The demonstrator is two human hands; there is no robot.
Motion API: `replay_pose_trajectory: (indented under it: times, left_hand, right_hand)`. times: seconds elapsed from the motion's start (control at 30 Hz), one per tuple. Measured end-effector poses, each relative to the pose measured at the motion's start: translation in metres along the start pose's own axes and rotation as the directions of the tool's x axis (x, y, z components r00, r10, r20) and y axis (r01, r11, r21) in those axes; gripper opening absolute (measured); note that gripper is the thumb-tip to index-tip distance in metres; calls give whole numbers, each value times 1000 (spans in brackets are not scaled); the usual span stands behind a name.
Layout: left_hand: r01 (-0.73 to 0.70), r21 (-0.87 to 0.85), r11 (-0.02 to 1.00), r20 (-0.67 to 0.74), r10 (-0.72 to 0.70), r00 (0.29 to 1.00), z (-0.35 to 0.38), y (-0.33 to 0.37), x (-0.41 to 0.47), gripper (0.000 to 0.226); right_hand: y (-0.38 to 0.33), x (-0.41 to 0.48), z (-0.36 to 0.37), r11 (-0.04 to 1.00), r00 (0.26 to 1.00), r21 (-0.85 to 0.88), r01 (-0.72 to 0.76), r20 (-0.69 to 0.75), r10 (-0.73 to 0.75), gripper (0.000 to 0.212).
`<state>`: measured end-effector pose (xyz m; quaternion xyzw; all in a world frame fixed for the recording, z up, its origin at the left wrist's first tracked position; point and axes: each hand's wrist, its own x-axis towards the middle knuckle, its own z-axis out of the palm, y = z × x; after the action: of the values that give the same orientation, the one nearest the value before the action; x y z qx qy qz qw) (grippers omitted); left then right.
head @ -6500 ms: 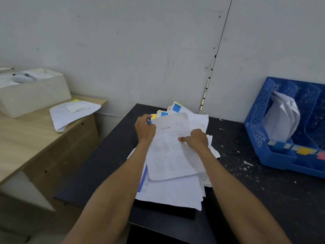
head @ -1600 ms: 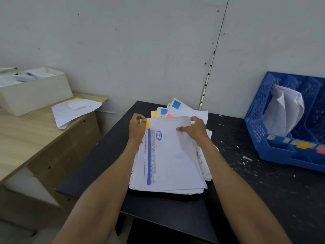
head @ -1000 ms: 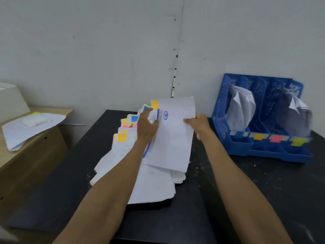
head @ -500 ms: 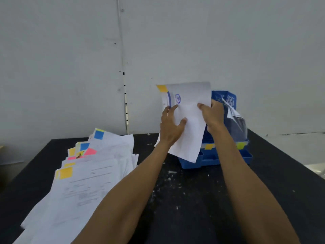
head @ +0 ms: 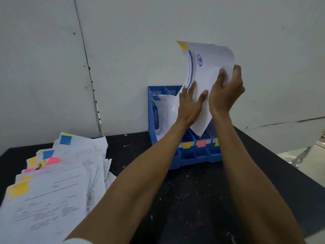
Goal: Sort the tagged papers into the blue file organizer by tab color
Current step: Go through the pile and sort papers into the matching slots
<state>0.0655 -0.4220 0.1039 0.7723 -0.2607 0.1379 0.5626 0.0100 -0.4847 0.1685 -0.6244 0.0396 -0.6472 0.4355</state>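
A white sheet with an orange-yellow tab (head: pixel 207 71) is held upright above the blue file organizer (head: pixel 191 156), its lower corner dipping into a slot. My right hand (head: pixel 226 90) pinches the sheet's right edge. My left hand (head: pixel 190 104) rests flat against the sheet's front with fingers spread. The organizer's front rail carries orange, pink and yellow-green labels. Crumpled white papers (head: pixel 165 113) stand in its leftmost slot. A stack of tagged papers (head: pixel 52 187) with blue, pink and yellow tabs lies at the left of the black table.
The black table (head: pixel 202 194) carries white specks and ends at the right, where a pale floor and a metal leg (head: pixel 302 155) show. A grey wall with a vertical seam (head: pixel 91 80) stands close behind the organizer.
The view swung to the right. Both hands carried the orange-tabbed sheet from the stack over to the organizer and raised it higher, with its lower corner now in a slot.
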Motion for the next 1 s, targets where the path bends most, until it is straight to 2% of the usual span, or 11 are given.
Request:
replay_pose_trajectory:
  times: [0.07,0.3,0.5,0.63,0.7,0.8,0.93,1.0]
  left_hand:
    - [-48,20,999,-30,48,998,7,1,4,102]
    - [-232,64,971,-129,238,963,20,11,19,97]
    - [-305,10,952,-143,303,942,38,3,30,76]
    - [-135,-87,987,-151,121,981,37,-8,25,73]
    - [-24,-163,986,-196,-8,981,33,-15,22,71]
    - [75,-220,973,-214,-123,969,26,-34,22,71]
    - [217,-319,923,-68,-250,966,20,-66,27,92]
    - [272,-363,891,46,-274,961,16,-69,24,88]
  right_hand:
    - [0,1,1,999,998,33,34,-56,-32,23]
    - [0,13,5,982,956,97,161,-264,-131,19]
    - [14,8,13,981,960,108,158,-248,-128,20]
    - [26,-6,18,991,982,126,49,-189,-24,19]
    - [35,-15,20,994,987,112,-11,-156,29,19]
    - [51,-31,27,993,992,81,-84,-89,91,23]
    - [70,-61,34,997,996,-10,-72,54,73,31]
    - [79,-74,36,997,994,-55,-47,92,52,32]
